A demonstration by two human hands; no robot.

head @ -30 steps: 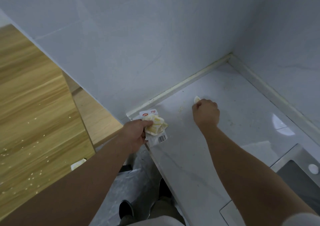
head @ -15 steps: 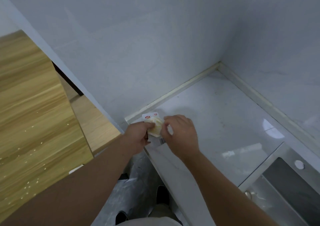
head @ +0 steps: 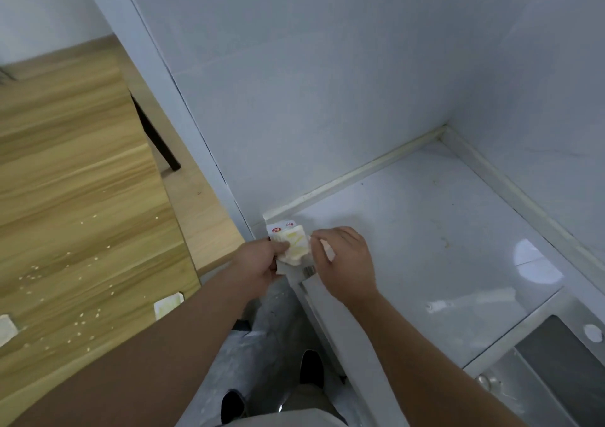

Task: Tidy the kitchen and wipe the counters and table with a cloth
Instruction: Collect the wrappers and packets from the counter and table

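Just at the near-left corner of the white counter (head: pixel 425 230), both hands meet over a crumpled bundle of wrappers (head: pixel 292 246) — white and pale yellow, with a red logo and a barcode. The left hand (head: pixel 258 262) grips the bundle from the left, thumb curled over it. The right hand (head: pixel 343 262) bends its fingers onto the bundle's right edge, pinching a small white scrap (head: pixel 328 250). Leftward, the wooden table (head: pixel 82 181) bears scattered crumbs (head: pixel 82 321) and a wrapper piece (head: pixel 167 305) at its near edge.
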